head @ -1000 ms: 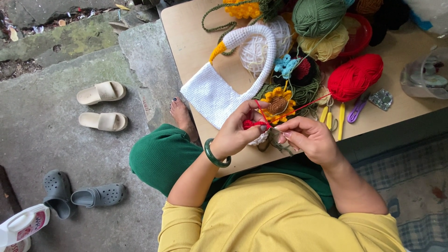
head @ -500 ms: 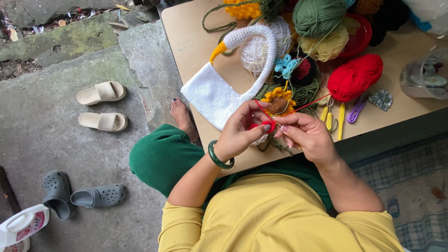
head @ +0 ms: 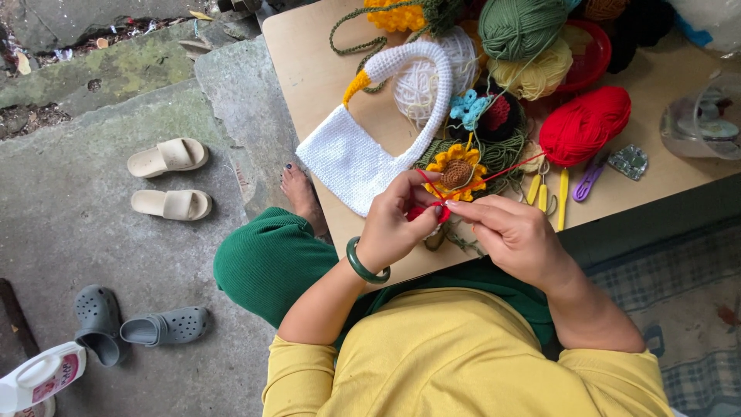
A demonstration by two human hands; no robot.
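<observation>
My left hand (head: 397, 224), with a green bangle on its wrist, pinches a small red crochet piece (head: 426, 212) over the front edge of a low wooden table (head: 309, 85). My right hand (head: 513, 235) meets it from the right, fingertips closed on the red yarn strand and what looks like a hook. The strand runs up and right to a red yarn ball (head: 584, 125). Just behind the hands lies a crocheted sunflower (head: 456, 171). A white crocheted bag (head: 356, 154) with a curved handle lies to its left.
Green (head: 522, 27), cream and white yarn balls crowd the table's back. Yellow snips (head: 539, 191), a yellow hook and a purple tool lie at right, a clear container (head: 698, 116) beyond. On the stone floor: beige slides (head: 167, 157), grey clogs (head: 164, 327), a white bottle (head: 38, 377).
Both hands have shifted slightly while working the red piece; the fingers have regripped the yarn. Nothing else has moved.
</observation>
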